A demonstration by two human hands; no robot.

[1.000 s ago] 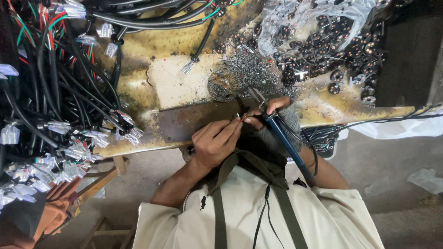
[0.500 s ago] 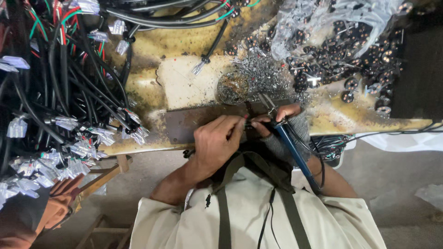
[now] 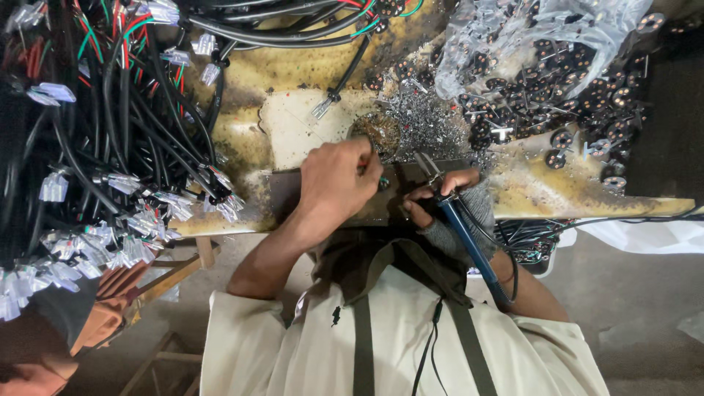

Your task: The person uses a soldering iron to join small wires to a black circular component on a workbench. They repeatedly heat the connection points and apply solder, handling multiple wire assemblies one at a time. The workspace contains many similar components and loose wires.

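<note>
Nearest the camera, a cream shirt with dark straps point(image 3: 363, 345) fills the lower frame. At lower left, another person's hand point(image 3: 110, 308) rests apart from the work.

The left hand point(image 3: 337, 183) is curled, its fingertips pinched on a small part point(image 3: 383, 181) over the dark plate point(image 3: 282, 198) at the near edge of the desk point(image 3: 572, 191). The part is largely hidden by the fingers. The right hand point(image 3: 440, 198) is closed around a blue-handled soldering iron point(image 3: 469, 242), whose tip points up just beside the part.

Judgement: a joint on the part is being positioned for soldering. The next move calls for a steady pinch and the tip brought onto the joint, clear of the fingers.

Against the frame half a second earlier, the left hand now lies further over the plate, towards its far edge. The iron sits much as it did.

Beyond the plate lie metal scraps point(image 3: 422, 125) and a clear bag of round black pieces point(image 3: 528, 51). Black cable bundles point(image 3: 132, 132) fill the far left.
</note>
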